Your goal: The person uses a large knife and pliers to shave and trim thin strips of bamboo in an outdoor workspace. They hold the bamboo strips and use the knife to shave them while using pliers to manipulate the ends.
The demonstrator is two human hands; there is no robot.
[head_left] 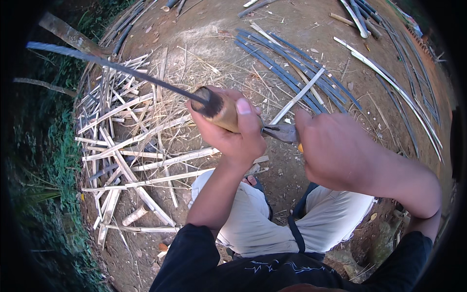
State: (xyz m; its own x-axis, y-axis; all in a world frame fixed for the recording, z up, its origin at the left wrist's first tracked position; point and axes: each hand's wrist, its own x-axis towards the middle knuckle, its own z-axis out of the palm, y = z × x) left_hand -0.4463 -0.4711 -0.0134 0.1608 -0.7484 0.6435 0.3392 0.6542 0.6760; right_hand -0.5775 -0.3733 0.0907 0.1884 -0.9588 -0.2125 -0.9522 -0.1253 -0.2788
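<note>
My left hand (233, 138) is closed around a stout wooden handle (225, 116), its thumb lying along the side. From the handle's darkened end a long, thin metal blade (141, 76) reaches out to the upper left, seen nearly edge-on. My right hand (338, 148) is closed on a pair of pliers (283, 133), and a bit of yellow grip shows under the fingers. The pliers' jaws point left and meet the near end of the handle, beside my left hand. What the jaws pinch there is too small to make out.
Split bamboo strips (126, 163) lie crisscrossed on the dirt at left, with thin shavings (194, 73) beyond them. Dark-skinned bamboo slats (292, 63) lie ahead to the right, and long pale strips (389, 80) farther right. Green plants (44, 180) border the left side.
</note>
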